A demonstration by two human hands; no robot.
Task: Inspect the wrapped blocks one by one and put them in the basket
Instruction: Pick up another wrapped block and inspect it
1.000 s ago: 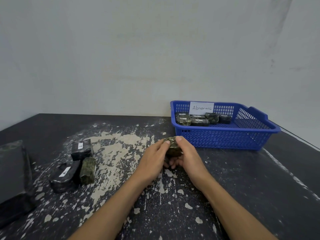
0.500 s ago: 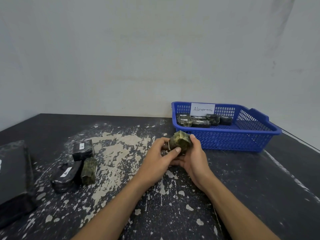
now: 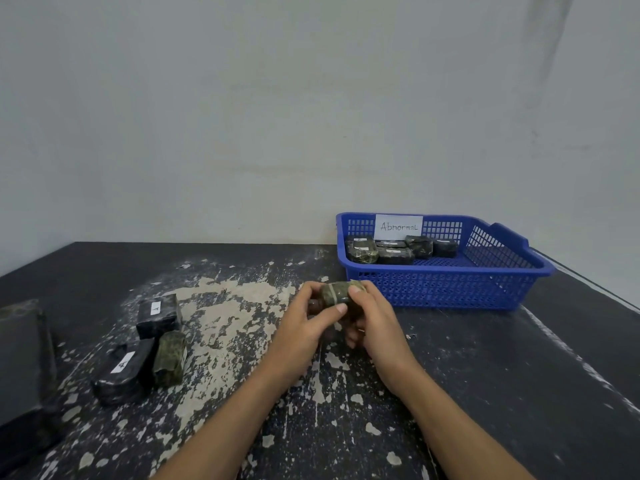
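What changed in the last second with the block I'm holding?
The left hand and right hand kept hold of the wrapped block and rotated it. The basket, the blocks in it and the three loose blocks at left stayed put.

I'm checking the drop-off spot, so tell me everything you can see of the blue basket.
The blue basket is shallow, rectangular, seemingly plastic, with perforated walls and floor and a raised handle at its right end. It sits flat on the dark table near the wall. A white label reading Abnormal hangs on its back wall. Several dark wrapped blocks lie inside, bunched at the back left.
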